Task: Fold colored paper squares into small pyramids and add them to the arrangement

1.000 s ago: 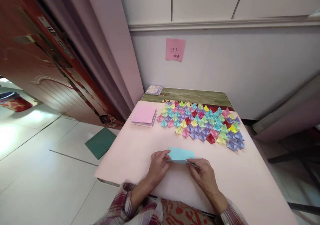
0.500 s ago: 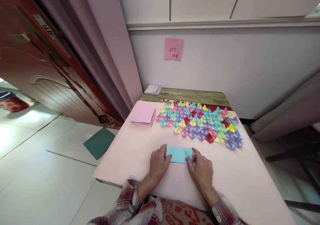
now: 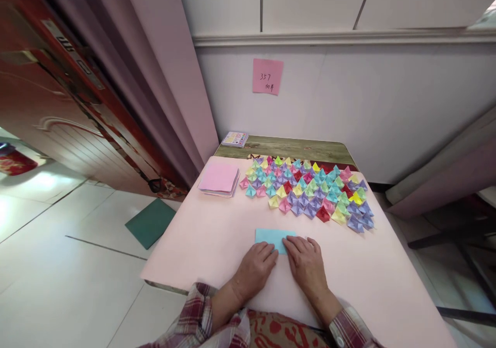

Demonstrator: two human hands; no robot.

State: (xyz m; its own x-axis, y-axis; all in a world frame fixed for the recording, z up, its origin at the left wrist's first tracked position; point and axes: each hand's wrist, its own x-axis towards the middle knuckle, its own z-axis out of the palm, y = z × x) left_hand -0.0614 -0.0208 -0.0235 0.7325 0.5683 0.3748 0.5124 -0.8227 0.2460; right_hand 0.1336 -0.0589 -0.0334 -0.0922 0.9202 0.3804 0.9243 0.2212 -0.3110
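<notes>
Light-blue paper, folded to a narrow rect., is lying flat on the near-centre of the pink-covered worktop, approx. in front of the person. L hand is resting palm-down on its near L part, fingers loosely bent & close tog., tips on the paper; can't tell where the thumb is. R hand is lying over the R part, fingers loosely extended, tips touching the paper, covering that end. Both hands are bearing on it from above, w/ a small gap btwn them.

Beyond, a big group of folded paper pcs is standing in close rows, multi-col.: purple, teal, yellow, green, pink, red. Just L of the group, a stack of sq. sheets is sitting, pink on top. At the far L corner, a flat packet is lying on the bare wood-look strip. On the wall, a pink note is hanging, reading "357" w/ smaller writing below. Down on the floor, L of the worktop, a green sq. is lying.
</notes>
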